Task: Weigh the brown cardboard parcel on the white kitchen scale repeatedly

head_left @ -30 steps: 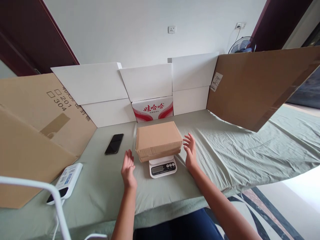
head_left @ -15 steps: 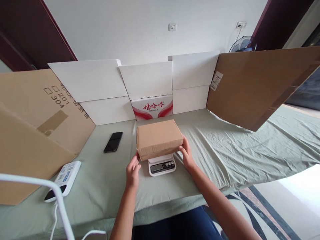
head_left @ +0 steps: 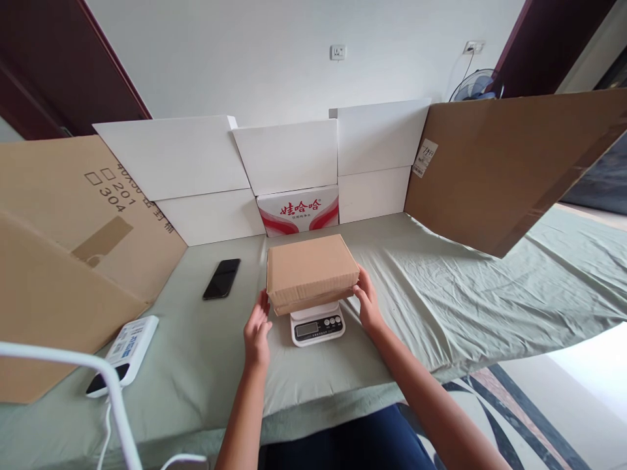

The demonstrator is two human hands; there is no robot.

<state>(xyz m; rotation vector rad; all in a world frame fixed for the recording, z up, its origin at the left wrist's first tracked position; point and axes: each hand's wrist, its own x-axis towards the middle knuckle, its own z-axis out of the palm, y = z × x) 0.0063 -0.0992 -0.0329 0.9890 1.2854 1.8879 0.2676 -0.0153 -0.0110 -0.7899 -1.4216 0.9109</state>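
A closed brown cardboard box is gripped at both near corners on top of a small white kitchen scale, which is set on a pale green cloth-covered table. The box's left edge is pressed by the left hand, fingers extended and held close together against the cardboard; its right edge is clasped by the right hand, fingers curled lightly around the corner. The scale's display and buttons are left visible just below the box, between the two wrists. A black phone is seen lying flat to the left, well apart from the box, and a white device with a cable is placed nearer the table's left edge. The work area is walled in by upright white panels and large brown cardboard sheets.
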